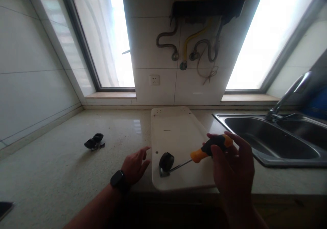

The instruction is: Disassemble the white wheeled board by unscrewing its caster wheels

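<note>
My right hand (233, 164) is closed round the black and orange handle of a screwdriver (200, 152). Its metal shaft slants down to the left, and the tip meets the metal mount of a black caster wheel (167, 161). That caster stands at the near left corner of a white board (176, 133) lying flat on the counter. Just left of the board's edge, my left hand (135, 164) rests with its fingers partly stretched and nothing visible in them. A dark watch is on the left wrist. Farther left on the counter lie loose black casters (94, 141).
A steel double sink (268, 143) with a chrome faucet (288, 96) is set into the counter at right. Hoses and a yellow pipe (191, 38) hang on the tiled wall above a socket (154, 80). A dark flat object (5, 208) lies at the left edge.
</note>
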A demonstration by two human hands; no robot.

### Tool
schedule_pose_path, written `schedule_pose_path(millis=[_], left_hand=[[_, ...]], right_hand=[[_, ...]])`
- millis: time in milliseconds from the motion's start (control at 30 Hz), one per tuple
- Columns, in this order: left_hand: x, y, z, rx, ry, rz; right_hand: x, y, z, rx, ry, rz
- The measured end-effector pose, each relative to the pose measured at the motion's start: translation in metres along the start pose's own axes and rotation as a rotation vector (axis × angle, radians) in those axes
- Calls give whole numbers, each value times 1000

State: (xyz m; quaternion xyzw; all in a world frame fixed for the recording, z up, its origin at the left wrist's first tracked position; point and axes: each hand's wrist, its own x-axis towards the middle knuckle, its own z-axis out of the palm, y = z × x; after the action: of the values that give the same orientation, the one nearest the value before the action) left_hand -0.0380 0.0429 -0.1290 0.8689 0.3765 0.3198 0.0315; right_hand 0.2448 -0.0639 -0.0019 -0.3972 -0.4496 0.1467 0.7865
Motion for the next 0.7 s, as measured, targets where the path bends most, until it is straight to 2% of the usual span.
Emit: schedule_pose_path(millis=[200,533,700], left_hand=[[-1,-4,-3,-75,-17,-63],[2,10,-2,-115,-52,-117],[1,11,-2,-126,-47,-163]], right_hand=[[-2,-9,1,-43,-91,-58],[3,-37,11,-71,-407,-142],[9,-45,24,-228,-486,-197]])
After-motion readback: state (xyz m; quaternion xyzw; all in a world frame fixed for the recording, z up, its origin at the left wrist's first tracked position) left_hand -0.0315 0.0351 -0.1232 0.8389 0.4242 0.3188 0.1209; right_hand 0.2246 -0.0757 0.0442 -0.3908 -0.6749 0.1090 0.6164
